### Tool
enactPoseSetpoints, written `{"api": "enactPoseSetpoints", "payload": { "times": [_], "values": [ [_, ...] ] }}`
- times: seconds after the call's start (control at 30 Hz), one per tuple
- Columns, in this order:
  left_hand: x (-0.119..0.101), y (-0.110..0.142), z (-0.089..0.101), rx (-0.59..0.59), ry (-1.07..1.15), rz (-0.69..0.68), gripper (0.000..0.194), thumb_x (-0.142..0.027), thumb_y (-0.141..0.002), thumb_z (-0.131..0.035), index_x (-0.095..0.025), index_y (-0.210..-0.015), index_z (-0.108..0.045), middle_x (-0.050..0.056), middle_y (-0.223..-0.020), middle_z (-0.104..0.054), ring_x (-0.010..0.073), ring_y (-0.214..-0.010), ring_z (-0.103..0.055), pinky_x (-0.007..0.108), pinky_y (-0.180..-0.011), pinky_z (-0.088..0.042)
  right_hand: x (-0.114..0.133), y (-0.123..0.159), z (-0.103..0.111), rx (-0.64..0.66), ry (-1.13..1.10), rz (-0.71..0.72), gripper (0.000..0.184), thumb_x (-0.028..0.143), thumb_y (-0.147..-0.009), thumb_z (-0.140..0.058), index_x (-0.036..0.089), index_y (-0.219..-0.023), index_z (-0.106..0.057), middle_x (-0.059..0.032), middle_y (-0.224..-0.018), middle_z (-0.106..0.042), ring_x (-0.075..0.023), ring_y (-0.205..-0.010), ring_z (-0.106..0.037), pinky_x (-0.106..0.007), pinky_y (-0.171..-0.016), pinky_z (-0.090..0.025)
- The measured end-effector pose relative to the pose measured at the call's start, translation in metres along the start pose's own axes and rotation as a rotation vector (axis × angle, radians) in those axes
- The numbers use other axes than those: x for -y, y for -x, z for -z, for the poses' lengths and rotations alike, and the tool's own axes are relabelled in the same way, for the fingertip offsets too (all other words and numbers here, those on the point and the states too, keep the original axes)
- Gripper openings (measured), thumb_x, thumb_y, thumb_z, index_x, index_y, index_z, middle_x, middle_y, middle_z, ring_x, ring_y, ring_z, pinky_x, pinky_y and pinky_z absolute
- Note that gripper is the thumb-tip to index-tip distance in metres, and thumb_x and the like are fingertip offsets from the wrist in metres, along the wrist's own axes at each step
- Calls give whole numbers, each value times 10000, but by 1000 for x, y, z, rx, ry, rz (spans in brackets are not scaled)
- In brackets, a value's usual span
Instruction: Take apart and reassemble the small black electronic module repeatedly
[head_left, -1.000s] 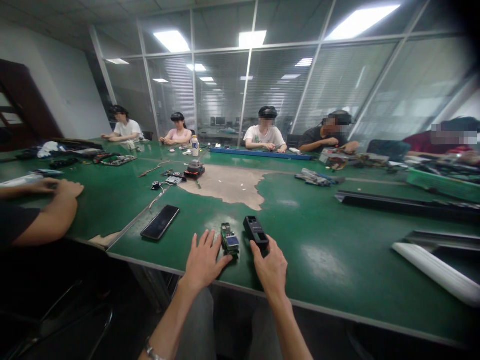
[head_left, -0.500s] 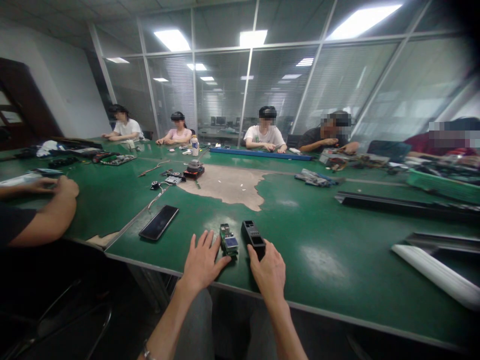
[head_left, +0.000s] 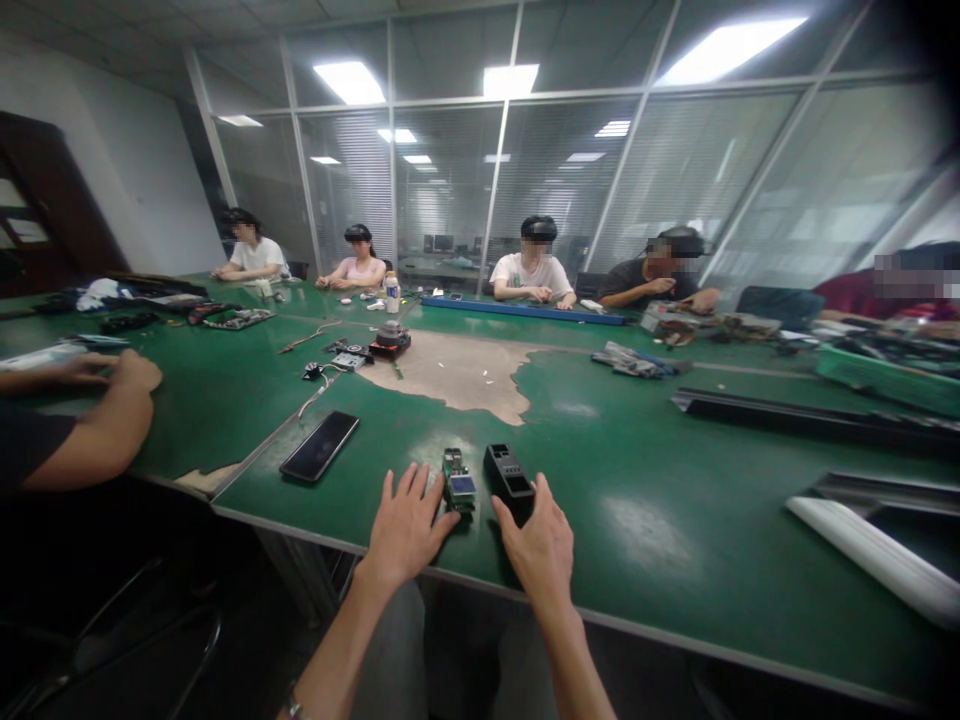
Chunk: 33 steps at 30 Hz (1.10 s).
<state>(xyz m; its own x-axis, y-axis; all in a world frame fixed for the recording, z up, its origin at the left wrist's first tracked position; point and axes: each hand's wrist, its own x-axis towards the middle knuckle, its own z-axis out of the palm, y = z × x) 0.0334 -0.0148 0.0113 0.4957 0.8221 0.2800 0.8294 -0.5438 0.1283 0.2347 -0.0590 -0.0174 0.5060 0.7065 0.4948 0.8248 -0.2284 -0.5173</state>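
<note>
The green bench (head_left: 637, 430) has a broad, ragged pale patch (head_left: 457, 370) near its middle, where the coating is gone. By the near edge, a circuit board (head_left: 459, 487) with a small screen lies just left of a black casing (head_left: 504, 465), apart from it. The left hand (head_left: 405, 522) lies beside the board, fingers spread and grasping nothing; the right hand (head_left: 543, 535) grips the casing's near end. Beyond, co-workers (head_left: 529, 276) sit before a glass partition (head_left: 442, 185) showing bright light panels (head_left: 349, 82).
</note>
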Motion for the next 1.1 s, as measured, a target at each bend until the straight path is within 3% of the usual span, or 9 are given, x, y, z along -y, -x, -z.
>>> {"api": "enactPoseSetpoints", "payload": {
  "times": [0.1,0.2,0.43,0.53,0.73,1.1],
  "values": [
    [0,0,0,-1,-10,-1,610,-622,-992,-293,-271,-1470,-433,93,-1550,-394,322,-1437,-300,582,-1164,-183,0,-1,2,17,-3,37,620,550,-872,-482,94,-1286,-545,-196,-1187,-647,-321,-1150,-559,-427,-971,-391],
    [1,0,0,7,-14,-1,641,-638,-984,-293,-245,-1468,-441,105,-1549,-394,328,-1438,-292,586,-1165,-182,2,-2,6,38,-32,43,492,518,-870,-494,142,-1169,-602,-150,-1089,-681,-300,-1052,-596,-405,-923,-409],
    [2,1,-1,2,3,-3,683,-661,-973,-287,-216,-1469,-437,122,-1548,-389,329,-1440,-291,585,-1167,-178,34,-2,21,41,-293,-142,515,579,-841,-541,185,-1159,-631,-110,-1059,-716,-261,-990,-660,-345,-847,-456],
    [3,2,-1,3,5,6,696,-665,-966,-304,-204,-1473,-426,128,-1545,-393,331,-1438,-294,590,-1166,-178,58,-1,24,49,-351,-107,533,590,-829,-555,170,-1144,-645,-115,-1035,-723,-258,-978,-674,-341,-858,-464],
    [6,3,-2,4,5,8,732,-635,-963,-321,-150,-1510,-355,136,-1546,-389,321,-1440,-294,571,-1182,-171,89,4,18,67,-211,6,485,563,-856,-530,170,-1113,-651,-117,-981,-719,-266,-937,-669,-351,-839,-450],
    [8,3,-3,1,17,8,721,-589,-957,-331,-136,-1518,-338,143,-1560,-362,334,-1442,-287,574,-1181,-164,92,10,12,120,-67,26,436,516,-850,-564,189,-1131,-626,-98,-918,-717,-278,-909,-672,-371,-837,-433]
  ]
}}
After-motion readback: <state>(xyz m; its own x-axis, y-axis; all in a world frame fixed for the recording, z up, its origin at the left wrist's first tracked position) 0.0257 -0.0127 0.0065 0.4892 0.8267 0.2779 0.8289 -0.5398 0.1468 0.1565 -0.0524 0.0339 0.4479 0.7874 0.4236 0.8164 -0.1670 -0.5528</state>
